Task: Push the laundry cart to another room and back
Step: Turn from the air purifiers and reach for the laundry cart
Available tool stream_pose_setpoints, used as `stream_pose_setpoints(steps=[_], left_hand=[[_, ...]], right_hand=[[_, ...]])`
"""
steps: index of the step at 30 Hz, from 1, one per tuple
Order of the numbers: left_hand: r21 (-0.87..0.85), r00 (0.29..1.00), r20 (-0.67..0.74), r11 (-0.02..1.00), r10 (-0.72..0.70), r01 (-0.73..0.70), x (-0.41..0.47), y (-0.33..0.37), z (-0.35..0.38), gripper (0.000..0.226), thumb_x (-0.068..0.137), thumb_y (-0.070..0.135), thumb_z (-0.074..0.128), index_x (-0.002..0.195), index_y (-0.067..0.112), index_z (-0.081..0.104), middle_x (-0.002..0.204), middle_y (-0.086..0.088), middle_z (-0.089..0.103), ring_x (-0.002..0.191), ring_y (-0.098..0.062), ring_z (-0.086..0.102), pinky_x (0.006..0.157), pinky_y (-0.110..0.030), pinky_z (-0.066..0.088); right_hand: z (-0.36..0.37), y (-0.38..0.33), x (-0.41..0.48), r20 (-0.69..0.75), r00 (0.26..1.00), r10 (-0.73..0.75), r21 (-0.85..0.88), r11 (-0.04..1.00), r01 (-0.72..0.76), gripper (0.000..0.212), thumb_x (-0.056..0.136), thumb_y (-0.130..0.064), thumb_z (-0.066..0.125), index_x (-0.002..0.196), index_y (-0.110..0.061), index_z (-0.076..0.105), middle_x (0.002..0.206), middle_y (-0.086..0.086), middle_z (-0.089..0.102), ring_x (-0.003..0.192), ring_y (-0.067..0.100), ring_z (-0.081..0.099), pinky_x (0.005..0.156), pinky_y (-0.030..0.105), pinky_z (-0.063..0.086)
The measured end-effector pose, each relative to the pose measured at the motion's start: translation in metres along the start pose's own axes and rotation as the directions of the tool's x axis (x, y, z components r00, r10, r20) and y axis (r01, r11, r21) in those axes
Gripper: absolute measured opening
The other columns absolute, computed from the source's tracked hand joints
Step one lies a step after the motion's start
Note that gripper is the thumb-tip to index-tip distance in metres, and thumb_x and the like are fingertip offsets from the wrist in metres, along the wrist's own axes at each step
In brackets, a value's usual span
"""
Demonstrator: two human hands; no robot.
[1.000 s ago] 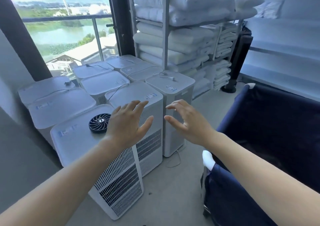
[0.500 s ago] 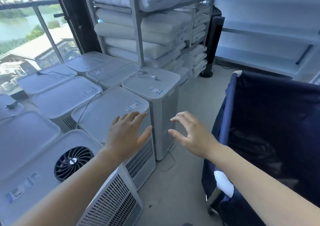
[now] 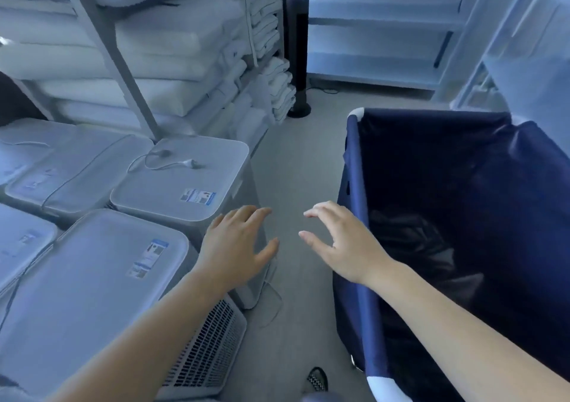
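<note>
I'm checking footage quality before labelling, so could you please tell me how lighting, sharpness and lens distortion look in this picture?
Head view: a cold blue cast covers everything; head view: the stacked pillows are smeared by blur, the left hand and right hand clearer; head view: the inside of the laundry cart is nearly black; head view: the wide lens tilts the shelf post.

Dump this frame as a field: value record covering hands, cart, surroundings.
left hand: open, fingers spread, holds nothing, at the edge of the white units
right hand: open, fingers loosely bent, holds nothing, beside the cart's left rim
laundry cart: navy fabric, on the right, not gripped; something dark inside, unclear what
white box units: packed in rows on the left
cable: lying on one unit's top
shelf rack: stacked white bedding, behind the units
tower fan: black, upright, past the rack
</note>
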State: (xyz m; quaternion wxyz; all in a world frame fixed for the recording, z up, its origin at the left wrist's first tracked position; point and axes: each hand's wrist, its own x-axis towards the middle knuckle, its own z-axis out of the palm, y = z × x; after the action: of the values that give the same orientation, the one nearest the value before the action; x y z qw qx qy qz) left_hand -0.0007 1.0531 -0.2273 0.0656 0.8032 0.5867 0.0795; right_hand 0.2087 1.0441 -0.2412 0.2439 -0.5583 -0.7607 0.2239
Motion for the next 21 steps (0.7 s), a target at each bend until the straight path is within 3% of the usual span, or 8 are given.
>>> stream_pose_setpoints(steps=[4, 8, 12, 18, 21], left_hand=[[-0.002, 0.994, 0.056, 0.996, 0.093, -0.093, 0.057, 0.016, 0.017, 0.053, 0.089, 0.052, 0.043, 0.137, 0.030, 0.040, 0.137, 0.008, 0.048, 0.125, -0.017, 0.046, 0.106, -0.035, 0.032], [-0.001, 0.978, 0.135, 0.987, 0.159, -0.161, 0.090, 0.018, 0.032, 0.053, 0.089, 0.052, 0.039, 0.138, 0.030, 0.038, 0.138, 0.009, 0.047, 0.127, -0.015, 0.044, 0.110, -0.036, 0.030], [-0.008, 0.960, 0.177, 0.975, 0.219, -0.221, 0.137, 0.018, 0.040, 0.052, 0.090, 0.052, 0.040, 0.137, 0.030, 0.039, 0.138, 0.007, 0.048, 0.126, -0.017, 0.045, 0.109, -0.037, 0.030], [0.013, 0.894, 0.230, 0.917, 0.385, -0.398, 0.208, 0.019, 0.048, 0.051, 0.090, 0.052, 0.036, 0.137, 0.030, 0.038, 0.137, 0.007, 0.048, 0.122, -0.018, 0.049, 0.108, -0.038, 0.032], [0.008, 0.891, 0.222, 0.913, 0.397, -0.409, 0.242, -0.005, 0.042, 0.051, 0.090, 0.053, 0.036, 0.137, 0.031, 0.039, 0.138, 0.008, 0.048, 0.123, -0.017, 0.048, 0.109, -0.039, 0.033]], right_hand=[[-0.005, 0.029, 0.025, 0.007, 0.997, 0.080, -0.042, 0.996, -0.080, 0.049, 0.094, -0.050, 0.043, 0.133, -0.019, 0.046, 0.138, -0.007, 0.045, 0.128, 0.009, 0.038, 0.104, 0.034, 0.035], [-0.006, 0.053, 0.040, 0.042, 0.986, 0.164, -0.038, 0.986, -0.163, 0.056, 0.093, -0.054, 0.039, 0.138, -0.021, 0.041, 0.144, -0.008, 0.039, 0.133, 0.008, 0.033, 0.107, 0.030, 0.034], [-0.009, 0.075, 0.058, 0.017, 0.965, 0.261, -0.012, 0.965, -0.260, 0.055, 0.093, -0.053, 0.039, 0.138, -0.020, 0.042, 0.144, -0.009, 0.040, 0.132, 0.007, 0.033, 0.106, 0.023, 0.030], [-0.018, 0.091, 0.098, -0.078, 0.915, 0.396, 0.066, 0.918, -0.391, 0.053, 0.092, -0.055, 0.039, 0.134, -0.023, 0.045, 0.140, -0.013, 0.043, 0.129, 0.005, 0.037, 0.103, 0.025, 0.034], [-0.021, 0.091, 0.127, -0.099, 0.900, 0.425, 0.091, 0.905, -0.417, 0.051, 0.092, -0.056, 0.038, 0.132, -0.026, 0.046, 0.138, -0.015, 0.044, 0.127, 0.003, 0.039, 0.102, 0.026, 0.035]])
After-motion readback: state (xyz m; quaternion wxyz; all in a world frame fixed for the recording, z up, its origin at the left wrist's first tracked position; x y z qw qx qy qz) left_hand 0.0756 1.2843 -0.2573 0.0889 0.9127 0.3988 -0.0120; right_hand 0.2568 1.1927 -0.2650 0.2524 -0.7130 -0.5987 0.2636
